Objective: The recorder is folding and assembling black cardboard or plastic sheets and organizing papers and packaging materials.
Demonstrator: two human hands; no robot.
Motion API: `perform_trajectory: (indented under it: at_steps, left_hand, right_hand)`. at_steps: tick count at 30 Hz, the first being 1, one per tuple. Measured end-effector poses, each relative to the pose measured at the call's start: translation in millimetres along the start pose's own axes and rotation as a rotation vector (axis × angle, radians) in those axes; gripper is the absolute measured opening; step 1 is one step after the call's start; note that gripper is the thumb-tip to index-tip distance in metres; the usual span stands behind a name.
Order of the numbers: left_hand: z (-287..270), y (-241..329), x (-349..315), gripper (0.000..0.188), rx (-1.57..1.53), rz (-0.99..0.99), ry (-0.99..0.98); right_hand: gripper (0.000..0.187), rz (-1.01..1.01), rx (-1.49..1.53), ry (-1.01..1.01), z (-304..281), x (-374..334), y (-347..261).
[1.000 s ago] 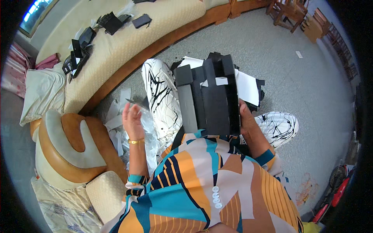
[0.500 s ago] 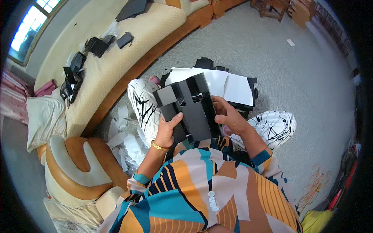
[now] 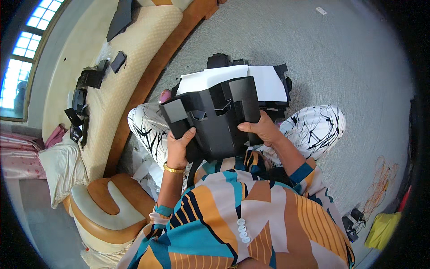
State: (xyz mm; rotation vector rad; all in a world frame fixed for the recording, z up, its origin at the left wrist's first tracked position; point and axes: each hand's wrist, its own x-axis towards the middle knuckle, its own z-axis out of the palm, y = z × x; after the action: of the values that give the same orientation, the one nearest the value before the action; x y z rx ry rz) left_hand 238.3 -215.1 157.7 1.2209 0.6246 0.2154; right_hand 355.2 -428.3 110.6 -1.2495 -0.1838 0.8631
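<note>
Between my hands is a black folded card sheet (image 3: 215, 130) with creased panels, cut-out slots and a grey rectangle on its upper left panel. My left hand (image 3: 179, 148) grips its left side, thumb on top and fingers hidden underneath. On the opposite side my right hand (image 3: 262, 128) holds the edge, its thumb lying across the panel. Just beyond the card, white sheets (image 3: 215, 77) lie on a stack of black card pieces (image 3: 274, 107) on the floor between my legs.
A cream sofa (image 3: 148, 40) with a wooden base curves along the left, carrying several black folded pieces (image 3: 89, 78) and a flat black sheet (image 3: 120, 21). White scraps (image 3: 154, 172) lie by my left leg. A yellow-green cloth (image 3: 383, 231) and orange cords (image 3: 380, 184) are at the lower right.
The black card has opened out wider, its side panels spreading apart. My right thumb has moved onto its right panel. The whole view has turned, shifting the sofa.
</note>
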Motion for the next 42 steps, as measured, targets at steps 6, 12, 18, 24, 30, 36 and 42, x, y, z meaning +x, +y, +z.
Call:
perform_trajectory:
  at_steps: [6,12,18,24,30,36,42]
  left_hand:
    - [-13.5,10.2,1.8,0.026,0.097,0.137,0.106]
    - [-18.0,10.8,-4.7,0.027,0.159,0.172,0.072]
    - [-19.7,11.4,-15.4,0.027,0.248,0.155,0.093]
    - [-31.5,9.6,-14.7,0.027,0.238,0.156,0.137]
    - [-51.0,13.5,-6.8,0.042,0.229,0.258,0.237]
    - [-60.9,16.5,-3.8,0.05,0.226,0.272,0.17]
    - [-76.6,4.2,-1.7,0.058,0.345,0.236,0.163]
  right_hand:
    - [0.049,-0.057,0.012,0.013,-9.3,-0.2,-12.2]
    - [0.043,-0.354,-0.271,0.254,-21.2,24.3,22.1]
    - [0.031,-0.483,-0.583,0.513,-13.6,38.7,31.4]
    - [0.034,-0.42,-0.569,0.689,-12.3,55.8,34.0]
    - [0.042,-0.297,-0.153,0.415,-16.5,51.8,34.4]
    - [0.041,0.172,0.661,0.151,2.8,27.3,0.7]
    - [0.043,0.179,0.528,0.055,-17.4,37.2,10.0]
